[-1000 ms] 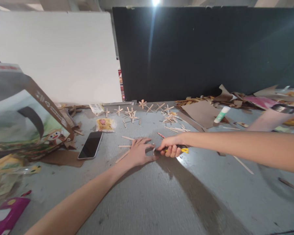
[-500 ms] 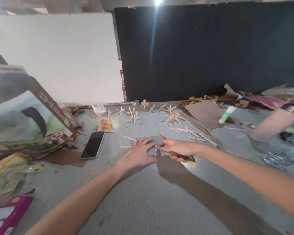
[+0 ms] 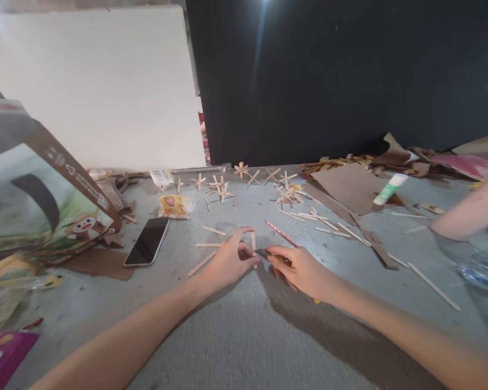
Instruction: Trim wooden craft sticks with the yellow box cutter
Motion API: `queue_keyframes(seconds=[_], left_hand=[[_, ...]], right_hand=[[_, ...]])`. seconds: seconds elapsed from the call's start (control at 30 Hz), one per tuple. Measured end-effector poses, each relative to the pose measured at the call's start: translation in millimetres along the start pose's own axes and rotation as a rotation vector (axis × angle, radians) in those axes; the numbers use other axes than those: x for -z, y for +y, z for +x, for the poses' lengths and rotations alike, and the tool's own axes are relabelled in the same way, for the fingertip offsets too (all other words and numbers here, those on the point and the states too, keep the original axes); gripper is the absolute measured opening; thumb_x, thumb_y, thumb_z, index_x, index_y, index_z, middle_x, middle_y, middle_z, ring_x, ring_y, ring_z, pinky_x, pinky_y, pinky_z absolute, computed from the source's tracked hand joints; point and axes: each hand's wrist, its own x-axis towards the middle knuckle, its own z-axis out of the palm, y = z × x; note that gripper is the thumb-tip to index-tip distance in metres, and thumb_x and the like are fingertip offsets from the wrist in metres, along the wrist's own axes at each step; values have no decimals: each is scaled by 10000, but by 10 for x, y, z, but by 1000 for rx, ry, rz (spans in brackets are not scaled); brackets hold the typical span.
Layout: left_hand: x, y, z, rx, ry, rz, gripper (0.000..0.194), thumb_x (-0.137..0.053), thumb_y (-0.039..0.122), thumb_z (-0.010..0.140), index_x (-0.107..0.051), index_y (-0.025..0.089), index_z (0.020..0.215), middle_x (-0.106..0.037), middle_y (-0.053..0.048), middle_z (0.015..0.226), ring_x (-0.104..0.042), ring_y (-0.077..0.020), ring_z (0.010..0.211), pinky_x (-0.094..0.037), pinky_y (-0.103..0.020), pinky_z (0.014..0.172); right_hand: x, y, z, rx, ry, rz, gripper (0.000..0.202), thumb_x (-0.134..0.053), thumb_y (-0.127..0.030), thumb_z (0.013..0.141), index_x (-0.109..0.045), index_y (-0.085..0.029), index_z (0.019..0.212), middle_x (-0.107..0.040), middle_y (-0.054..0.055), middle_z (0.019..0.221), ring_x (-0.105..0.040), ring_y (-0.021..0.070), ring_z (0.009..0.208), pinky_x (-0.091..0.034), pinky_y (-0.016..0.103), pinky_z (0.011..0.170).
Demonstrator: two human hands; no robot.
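Note:
My left hand (image 3: 231,257) holds a short wooden craft stick (image 3: 252,242) against the tabletop between curled index finger and thumb. Its far end points away from me. My right hand (image 3: 299,268) is closed around a dark-tipped hand tool (image 3: 262,253) with some yellow on its handle; the fingers hide most of it. The tool's tip meets the stick, or lies just beside it. A red patterned pencil (image 3: 280,233) lies just beyond my right hand. Left of my left hand are three loose sticks, one of them a flat stick (image 3: 213,231).
Star-shaped stick pieces (image 3: 241,170) and a pile of sticks (image 3: 289,195) lie farther back. A phone (image 3: 147,241), a yellow packet (image 3: 174,207) and a printed bag (image 3: 65,189) are leftward. Rightward are a glue stick (image 3: 390,189), cardboard (image 3: 345,187) and a pink bottle (image 3: 467,211).
My left hand has gone from lying flat with spread fingers to pinching the stick. My right hand has turned, bringing the tool's tip to the stick. The view has tilted slightly down.

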Motion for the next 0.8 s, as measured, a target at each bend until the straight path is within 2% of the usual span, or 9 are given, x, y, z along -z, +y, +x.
queue_keyframes(seconds=[0.17, 0.33, 0.57, 0.67, 0.8], left_hand=[[3, 14, -13, -23, 0, 24, 593, -724, 224, 874, -490, 243, 1419, -724, 37, 758, -703, -182, 740, -548, -333, 790], [5, 43, -26, -21, -2, 32, 597, -714, 221, 882, -477, 236, 1430, -734, 30, 785, -712, -184, 770, -550, -333, 812], [4, 44, -46, -38, -7, 121, 592, -696, 214, 899, -482, 238, 1450, -752, 16, 805, -708, -197, 785, -532, -348, 843], [-2, 42, -56, -50, 4, 128, 574, -686, 217, 910, -483, 223, 1447, -764, 8, 816, -711, -202, 805, -515, -366, 882], [-11, 51, -54, -51, 30, 90, 570, -695, 210, 902, -491, 206, 1435, -770, 6, 811, -710, -194, 801, -509, -353, 879]], right_hand=[[-43, 32, -43, 78, 55, -76, 316, -399, -364, 1082, -617, -213, 910, -628, 5, 681, -500, 138, 529, -354, 260, 556], [-65, 21, -52, 61, 85, -164, 303, -400, -343, 1073, -653, -206, 978, -660, 28, 701, -498, 153, 546, -344, 273, 575], [-127, 23, -62, 81, 115, -111, 279, -411, -297, 1051, -491, -230, 792, -619, 0, 645, -527, 143, 537, -356, 261, 570], [-158, 25, -65, 71, 115, 16, 293, -423, -341, 1051, -492, -230, 789, -587, -13, 638, -486, 117, 477, -349, 247, 515], [-168, 17, -64, -29, 40, 318, 336, -490, -510, 1017, -552, -219, 860, -554, -33, 673, -423, 77, 365, -277, 225, 362]])
